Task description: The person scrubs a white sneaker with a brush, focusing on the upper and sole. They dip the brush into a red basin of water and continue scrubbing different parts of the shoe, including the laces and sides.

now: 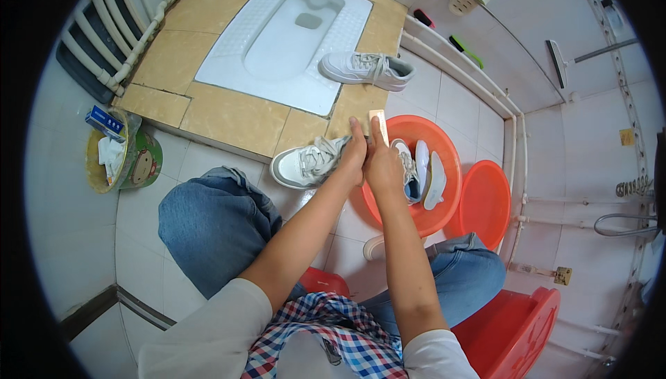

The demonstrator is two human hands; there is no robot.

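Observation:
My left hand [355, 154] grips the heel end of a white lace-up sneaker [304, 164], its toe pointing left, above the floor tiles. Close beside it, my right hand [384, 166] holds a small pale oblong block [378, 121], possibly a brush; its underside is hidden. The two hands meet at the shoe's heel, so the contact there is covered. Just right of them, an orange-red plastic basin [451, 192] holds another laced shoe [409, 171] and pale insoles [435, 180]. A second white sneaker [359, 67] lies across the edge of the squat toilet [218, 67].
A yellow-tiled step [234, 115] surrounds the toilet. At left stands a lined waste bin [143, 160]. A smaller orange-red basin [485, 205] and a red tub [499, 329] are at right. White pipes [463, 72] run along the right wall, near a green brush [465, 51].

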